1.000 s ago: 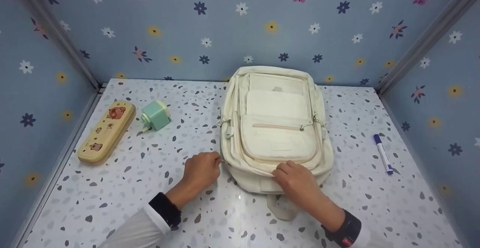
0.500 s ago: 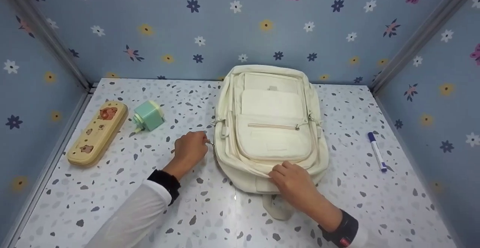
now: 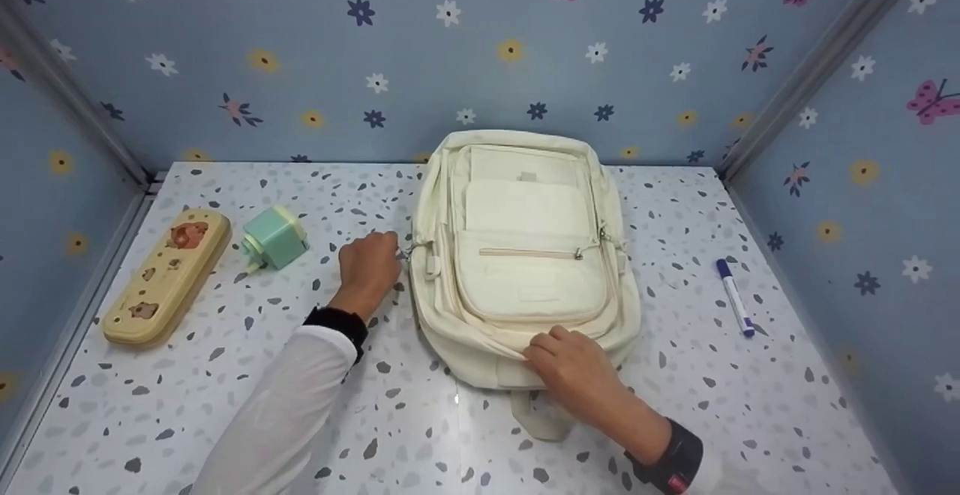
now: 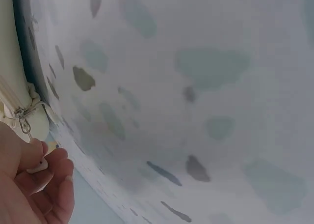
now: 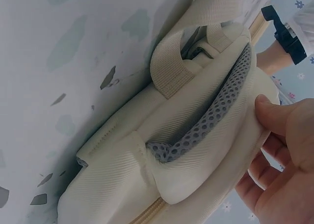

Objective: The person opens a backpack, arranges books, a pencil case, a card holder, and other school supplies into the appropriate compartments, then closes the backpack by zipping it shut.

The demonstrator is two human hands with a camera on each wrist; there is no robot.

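A cream backpack (image 3: pixel 536 214) lies flat, with its carry loop (image 3: pixel 541 416) toward me. At its left side my left hand (image 3: pixel 367 270) pinches a zipper pull (image 4: pixel 25 128); in the left wrist view the pull's cord runs from the metal slider into curled fingers. My right hand (image 3: pixel 574 367) grips the fabric edge of the bag's near end, thumb on one side and fingers on the other. Grey mesh lining (image 5: pixel 211 116) shows along an opening there in the right wrist view. The inside of the bag is mostly hidden.
Left of the bag lie a yellow pencil case (image 3: pixel 169 277) with animal pictures and a mint-green pencil sharpener (image 3: pixel 276 238). A white marker with purple ends (image 3: pixel 735 298) lies to the right. Flower-patterned panels (image 3: pixel 420 45) border the speckled table (image 3: pixel 420 435) on three sides.
My left hand has moved away from me along the bag's left side with the zipper pull. The right hand keeps its hold on the near edge. The head view has shifted slightly.
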